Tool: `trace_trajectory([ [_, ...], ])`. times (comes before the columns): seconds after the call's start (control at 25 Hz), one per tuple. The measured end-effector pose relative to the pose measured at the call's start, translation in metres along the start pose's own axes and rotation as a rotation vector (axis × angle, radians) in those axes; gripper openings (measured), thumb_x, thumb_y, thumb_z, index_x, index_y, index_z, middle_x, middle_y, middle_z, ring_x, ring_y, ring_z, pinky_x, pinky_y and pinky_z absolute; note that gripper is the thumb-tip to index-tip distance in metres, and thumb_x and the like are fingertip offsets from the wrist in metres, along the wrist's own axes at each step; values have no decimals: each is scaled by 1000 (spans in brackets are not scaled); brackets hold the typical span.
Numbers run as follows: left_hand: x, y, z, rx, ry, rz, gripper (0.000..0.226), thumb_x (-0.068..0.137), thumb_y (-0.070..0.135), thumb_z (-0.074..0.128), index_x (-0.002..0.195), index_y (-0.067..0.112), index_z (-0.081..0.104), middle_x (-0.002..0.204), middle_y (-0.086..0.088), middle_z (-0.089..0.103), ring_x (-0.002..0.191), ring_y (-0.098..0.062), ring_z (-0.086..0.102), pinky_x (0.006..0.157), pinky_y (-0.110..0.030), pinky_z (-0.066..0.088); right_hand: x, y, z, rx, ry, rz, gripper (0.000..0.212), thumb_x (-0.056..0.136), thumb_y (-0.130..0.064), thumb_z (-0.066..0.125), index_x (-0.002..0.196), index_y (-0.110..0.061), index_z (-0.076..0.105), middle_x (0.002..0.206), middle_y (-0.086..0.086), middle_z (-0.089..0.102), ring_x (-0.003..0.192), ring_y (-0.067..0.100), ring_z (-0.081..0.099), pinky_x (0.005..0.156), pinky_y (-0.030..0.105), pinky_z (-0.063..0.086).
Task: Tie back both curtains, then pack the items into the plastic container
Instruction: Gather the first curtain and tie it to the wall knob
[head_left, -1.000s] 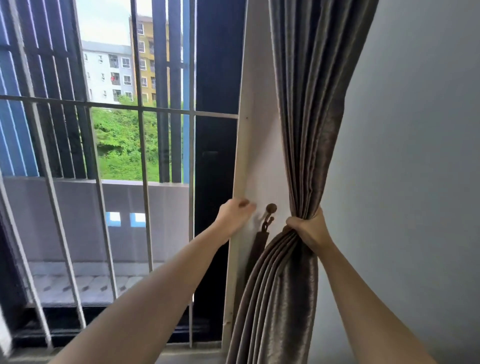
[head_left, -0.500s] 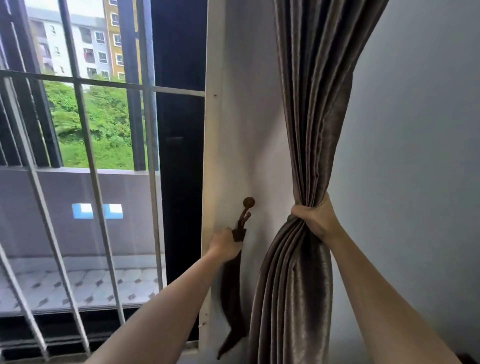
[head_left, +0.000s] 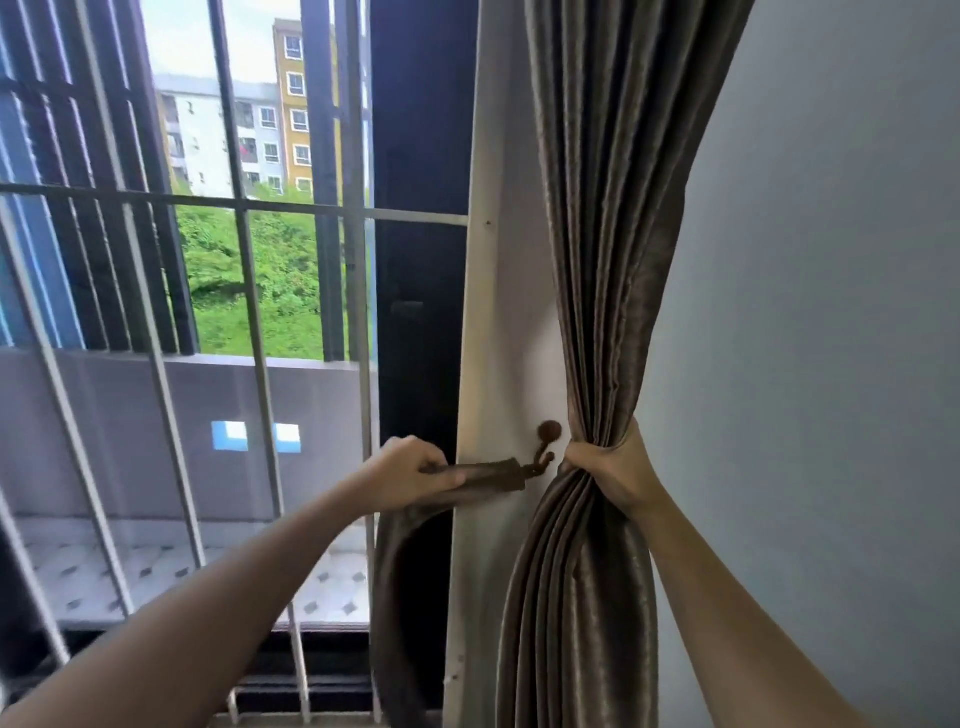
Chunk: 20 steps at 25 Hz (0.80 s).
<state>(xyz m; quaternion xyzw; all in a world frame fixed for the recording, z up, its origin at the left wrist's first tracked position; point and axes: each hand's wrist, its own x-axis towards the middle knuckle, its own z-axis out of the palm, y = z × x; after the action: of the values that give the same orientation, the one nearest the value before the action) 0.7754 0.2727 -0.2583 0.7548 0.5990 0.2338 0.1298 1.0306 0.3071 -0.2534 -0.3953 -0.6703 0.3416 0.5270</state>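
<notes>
Fingers (head_left: 431, 460) gripping tieback (head_left: 483, 475), curtain (head_left: 613, 260) bunched, grey wall (head_left: 831, 312)

Bright daylight pours in through the barred glass window (head_left: 234, 312) on my left; I see the sky there nearly washed out. The pale grey wall (head_left: 831, 312) is evenly lit, with soft shadow beside the pleated brown-grey satin curtain (head_left: 613, 208), whose folds carry a sheen. The bars bow at the frame edges and look slightly smeared.
</notes>
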Motion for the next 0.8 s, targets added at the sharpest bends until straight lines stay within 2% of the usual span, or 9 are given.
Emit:
trace_trajectory([
  [0.16, -3, 8, -46, 168, 16, 58, 38, 86, 40, 62, 55, 24, 47, 54, 8, 45, 52, -6, 42, 52, -18, 33, 1, -2, 49, 52, -7, -22, 30, 48, -21, 68, 72, -11, 54, 73, 7, 55, 73, 26, 58, 68, 38, 50],
  [0.28, -1, 15, -56, 285, 29, 69, 37, 83, 47, 60, 57, 26, 46, 59, 6, 48, 62, -15, 49, 58, -29, 39, 1, -2, 77, 76, -1, -27, 60, 49, -27, 67, 101, 0, 55, 90, 7, 57, 90, 31, 62, 82, 43, 53],
  [0.36, -1, 19, -58, 303, 40, 81, 36, 82, 48, 60, 56, 27, 45, 61, 7, 49, 67, -18, 52, 62, -31, 42, 0, -4, 91, 81, -9, -21, 64, 52, -22, 68, 109, 2, 52, 93, 8, 59, 93, 29, 63, 84, 40, 54],
  [0.44, -1, 22, -62, 316, 44, 104, 33, 83, 45, 60, 60, 26, 47, 63, 7, 50, 70, -17, 52, 65, -31, 43, -1, -9, 102, 65, -4, -18, 61, 52, -18, 67, 108, 1, 51, 94, 11, 62, 90, 26, 64, 80, 36, 55],
  [0.56, -5, 26, -67, 286, 17, 109, 18, 83, 36, 61, 70, 25, 56, 69, 5, 55, 72, -16, 53, 66, -27, 43, 0, -11, 110, 67, 16, -12, 69, 50, -25, 67, 110, 5, 52, 101, 18, 62, 94, 28, 64, 83, 38, 55],
  [0.68, -12, 26, -71, 203, -17, 72, 15, 81, 30, 62, 71, 20, 60, 63, 7, 53, 63, -11, 50, 58, -20, 40, -4, -14, 109, 68, 38, 10, 66, 54, -22, 68, 115, -2, 51, 105, 14, 61, 98, 25, 63, 88, 37, 55],
  [0.8, -18, 31, -75, 215, -13, 77, 19, 82, 30, 62, 69, 16, 58, 59, 7, 48, 56, -7, 43, 52, -19, 33, -11, -18, 109, 41, 35, 19, 69, 54, -26, 68, 117, -2, 50, 107, 15, 62, 100, 28, 63, 91, 46, 54],
])
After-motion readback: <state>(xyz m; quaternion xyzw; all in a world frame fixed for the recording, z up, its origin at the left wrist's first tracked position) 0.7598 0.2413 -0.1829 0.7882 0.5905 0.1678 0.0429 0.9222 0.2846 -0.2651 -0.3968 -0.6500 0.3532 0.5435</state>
